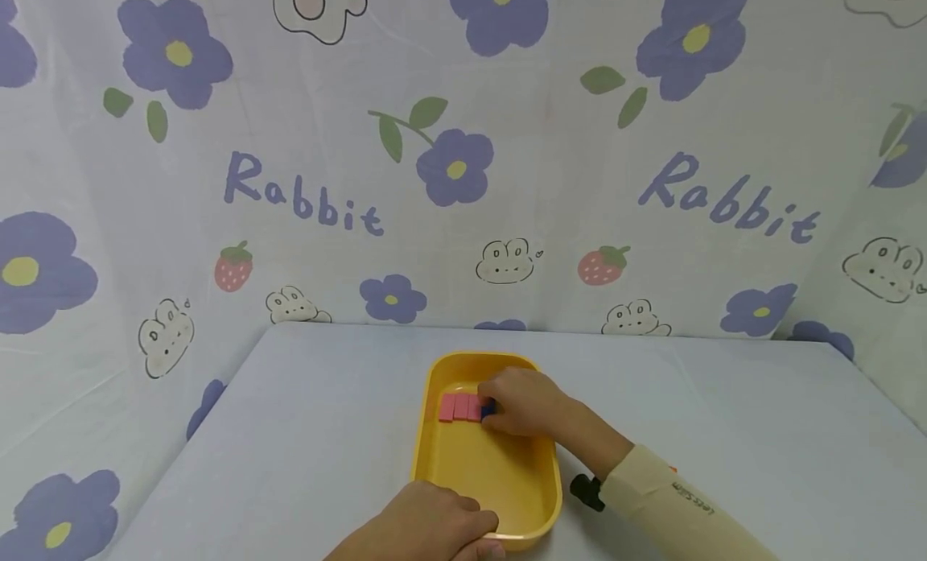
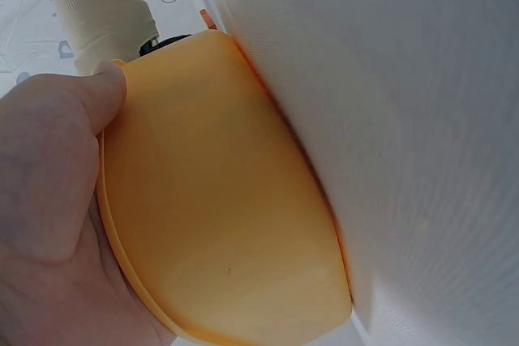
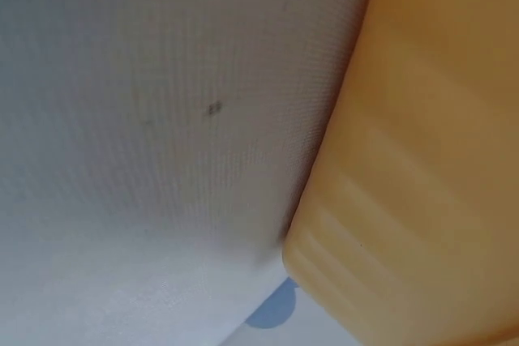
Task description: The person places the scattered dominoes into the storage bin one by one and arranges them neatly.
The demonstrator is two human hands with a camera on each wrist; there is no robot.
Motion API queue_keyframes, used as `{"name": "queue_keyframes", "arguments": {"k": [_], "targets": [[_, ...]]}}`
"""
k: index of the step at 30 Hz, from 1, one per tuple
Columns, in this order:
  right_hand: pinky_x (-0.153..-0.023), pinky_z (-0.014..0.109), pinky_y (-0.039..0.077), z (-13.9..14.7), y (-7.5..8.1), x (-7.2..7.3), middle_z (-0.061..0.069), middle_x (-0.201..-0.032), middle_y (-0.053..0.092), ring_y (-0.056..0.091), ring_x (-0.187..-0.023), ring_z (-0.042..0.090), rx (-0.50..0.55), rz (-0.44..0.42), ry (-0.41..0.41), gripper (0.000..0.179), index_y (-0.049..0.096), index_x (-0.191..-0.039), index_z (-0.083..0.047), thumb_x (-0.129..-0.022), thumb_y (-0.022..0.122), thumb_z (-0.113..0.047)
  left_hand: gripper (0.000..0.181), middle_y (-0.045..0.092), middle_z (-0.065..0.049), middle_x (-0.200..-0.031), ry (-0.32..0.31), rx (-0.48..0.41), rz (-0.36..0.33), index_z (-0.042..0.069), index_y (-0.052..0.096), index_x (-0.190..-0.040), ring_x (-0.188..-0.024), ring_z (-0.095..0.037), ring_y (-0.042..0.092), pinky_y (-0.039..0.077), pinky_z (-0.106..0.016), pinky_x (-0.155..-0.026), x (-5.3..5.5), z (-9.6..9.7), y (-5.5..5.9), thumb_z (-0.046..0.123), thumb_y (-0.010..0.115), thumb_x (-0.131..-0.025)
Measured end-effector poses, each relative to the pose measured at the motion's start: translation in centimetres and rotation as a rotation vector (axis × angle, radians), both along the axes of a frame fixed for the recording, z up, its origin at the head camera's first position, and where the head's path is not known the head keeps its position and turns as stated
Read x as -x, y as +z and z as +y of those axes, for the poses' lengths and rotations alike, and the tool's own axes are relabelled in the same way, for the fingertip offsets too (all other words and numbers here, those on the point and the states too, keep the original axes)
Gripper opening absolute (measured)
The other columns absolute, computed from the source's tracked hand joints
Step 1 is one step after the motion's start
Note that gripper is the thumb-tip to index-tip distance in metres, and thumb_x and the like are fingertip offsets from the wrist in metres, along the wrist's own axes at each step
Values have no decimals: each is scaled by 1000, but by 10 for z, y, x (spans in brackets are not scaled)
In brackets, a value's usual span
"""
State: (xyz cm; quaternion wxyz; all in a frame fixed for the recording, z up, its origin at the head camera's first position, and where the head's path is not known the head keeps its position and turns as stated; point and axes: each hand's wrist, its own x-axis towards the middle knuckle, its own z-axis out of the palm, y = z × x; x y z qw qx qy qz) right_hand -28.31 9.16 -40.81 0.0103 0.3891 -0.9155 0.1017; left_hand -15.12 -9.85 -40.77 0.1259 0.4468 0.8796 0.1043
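Note:
A yellow plastic tray (image 1: 492, 492) with rounded corners stands lengthwise on the table. My left hand (image 1: 427, 522) grips its near rim, fingers over the edge; in the left wrist view the thumb lies on the rim and the tray's outer wall (image 2: 219, 192) faces the camera. Inside, toward the far end, flat pink blocks (image 1: 461, 407) stand side by side in a row. At the row's right end my right hand (image 1: 523, 402) reaches over the tray's right side and pinches a dark blue block (image 1: 488, 409), partly covered by the fingers. The right wrist view shows only the tray's outer wall (image 3: 405, 176) beside the cloth.
A pale cloth covers the table (image 1: 311, 432). Behind it hangs a printed curtain (image 1: 536, 142) with flowers and rabbits. A black device (image 1: 587, 492) is at the right wrist, below a beige sleeve (image 1: 673, 497). A small orange thing (image 1: 673, 469) peeks out behind that sleeve.

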Motion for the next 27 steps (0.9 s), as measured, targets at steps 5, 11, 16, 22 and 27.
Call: {"name": "queue_keyframes", "arguments": {"k": [5, 11, 16, 22, 27], "targets": [[-73, 28, 48, 5, 1, -4, -6, -76, 59, 51, -71, 11, 57, 1, 29, 12, 68, -86, -16, -88, 78, -23, 38, 42, 14, -63, -13, -20, 28, 24, 58, -88, -54, -1, 41, 33, -19, -51, 0, 0, -2, 48, 36, -107], [-80, 31, 51, 22, 12, -23, -5, -87, 63, 53, -80, 12, 105, -12, 24, 8, 71, -92, -14, -90, 75, -20, 38, 42, 14, -63, -9, -9, 6, 25, 58, -89, -54, -1, 42, 34, -19, -52, -1, 1, -3, 49, 35, -107], [-85, 34, 52, 39, 22, -35, -4, -97, 66, 56, -88, 13, 136, -2, 33, 11, 71, -98, -12, -90, 76, -18, 40, 40, 14, -62, -3, 13, 34, 26, 55, -86, -53, -2, 41, 33, -20, -52, -1, 1, -1, 52, 34, -107], [-86, 34, 53, 48, 28, -45, -4, -101, 67, 56, -92, 15, 144, -23, 10, 13, 72, -100, -13, -89, 77, -17, 38, 40, 14, -62, -7, 26, 68, 26, 55, -87, -53, -2, 41, 33, -20, -52, -1, 0, -1, 52, 35, -106], [-85, 33, 54, 59, 34, -55, -3, -107, 68, 59, -96, 16, 142, -15, -17, 15, 71, -101, -15, -89, 78, -18, 38, 40, 14, -62, -22, 8, 88, 26, 55, -87, -53, -2, 40, 32, -20, -51, 0, 0, -4, 51, 34, -107]]}}
